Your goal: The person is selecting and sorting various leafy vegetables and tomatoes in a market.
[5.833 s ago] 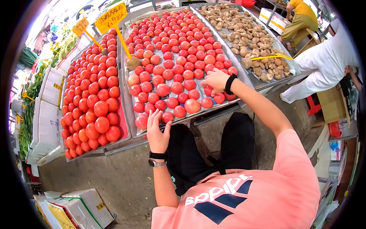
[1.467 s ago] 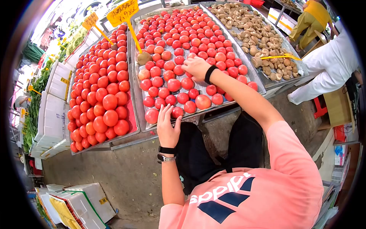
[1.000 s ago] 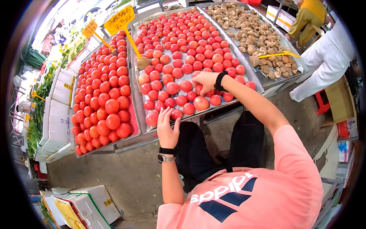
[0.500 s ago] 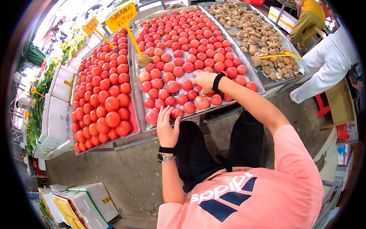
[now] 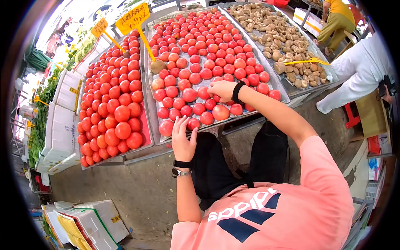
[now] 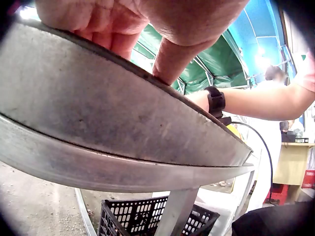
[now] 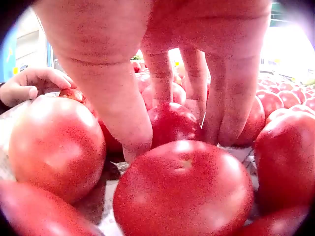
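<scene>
Red tomatoes lie in a lined metal tray (image 5: 266, 71). Over its front part, my right hand (image 5: 225, 90) reaches down with the palm low. In the right wrist view, the thumb and fingers of my right hand (image 7: 172, 64) stand around a small red tomato (image 7: 173, 123) and touch its sides; larger tomatoes (image 7: 182, 189) surround it. My left hand (image 5: 183, 141) rests at the tray's front edge, fingers extended beside a tomato (image 5: 166, 128). The left wrist view has my left hand (image 6: 157, 29) over the metal rim (image 6: 123, 113), its fingertips hidden behind it.
Another tray of tomatoes (image 5: 112, 104) stands to the left, and mushrooms (image 5: 283, 39) fill a tray to the right. Yellow price signs (image 5: 133, 18) rise behind. People stand at the right. A black crate (image 6: 138, 216) sits below; foam boxes (image 5: 100, 225) lie on the floor.
My right hand has moved from the tray's front right, over its middle, and back toward the front; lately it shifted slightly left. My left hand stays at the front edge.
</scene>
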Available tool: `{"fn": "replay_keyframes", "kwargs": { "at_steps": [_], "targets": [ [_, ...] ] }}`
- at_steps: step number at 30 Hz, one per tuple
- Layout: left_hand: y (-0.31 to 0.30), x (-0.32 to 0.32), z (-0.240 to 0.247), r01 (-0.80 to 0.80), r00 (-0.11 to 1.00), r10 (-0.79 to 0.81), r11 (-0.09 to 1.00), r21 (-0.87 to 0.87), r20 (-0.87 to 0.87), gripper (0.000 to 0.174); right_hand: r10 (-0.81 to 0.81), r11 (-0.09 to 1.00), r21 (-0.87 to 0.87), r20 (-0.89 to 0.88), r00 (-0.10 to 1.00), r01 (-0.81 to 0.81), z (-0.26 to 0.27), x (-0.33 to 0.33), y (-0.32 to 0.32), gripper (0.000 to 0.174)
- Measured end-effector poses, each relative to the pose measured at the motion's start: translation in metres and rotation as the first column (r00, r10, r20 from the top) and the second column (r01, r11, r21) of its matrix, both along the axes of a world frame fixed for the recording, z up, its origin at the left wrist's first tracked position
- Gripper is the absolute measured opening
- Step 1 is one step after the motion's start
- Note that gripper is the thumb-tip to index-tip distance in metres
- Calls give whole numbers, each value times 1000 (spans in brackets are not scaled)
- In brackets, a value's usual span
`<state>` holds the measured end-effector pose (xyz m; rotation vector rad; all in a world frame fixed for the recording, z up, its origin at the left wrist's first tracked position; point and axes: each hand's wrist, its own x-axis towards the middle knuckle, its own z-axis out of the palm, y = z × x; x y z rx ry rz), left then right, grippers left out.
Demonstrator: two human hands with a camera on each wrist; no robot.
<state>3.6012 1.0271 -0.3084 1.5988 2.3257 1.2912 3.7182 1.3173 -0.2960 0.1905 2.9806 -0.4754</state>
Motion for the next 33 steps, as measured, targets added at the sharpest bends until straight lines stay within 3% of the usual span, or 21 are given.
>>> {"fn": "replay_keyframes", "kwargs": {
  "at_steps": [9,11,15,17,21,24,27,33],
  "targets": [
    [-4,-11,8,24,997,-20,998,-51,78,47,-4,985,171,-28,1000,9,-5,-7,-12,27],
    [-8,-23,14,-20,997,14,997,-71,-76,48,20,983,182,-56,998,-9,-8,-6,-11,25],
    [-17,-69,25,-171,979,165,984,-46,-122,41,-17,980,193,-96,995,35,-11,-5,-15,22],
    [-23,-95,23,-232,958,198,960,-154,-208,38,-19,977,209,-102,995,40,-13,-6,-12,22],
    [-11,-132,30,-138,986,91,912,-387,-139,38,-39,970,236,-71,997,55,-14,-6,-9,23],
    [15,-151,29,-21,962,-87,922,-387,-260,44,-40,969,244,-34,999,47,-15,-7,-9,22],
    [41,-169,26,-73,918,-193,778,-624,-347,50,-50,963,265,-17,999,52,-13,-9,-14,22],
    [64,-166,25,-89,891,-249,723,-685,-379,46,-91,965,247,-16,996,93,-12,-3,-15,22]
  ]
}}
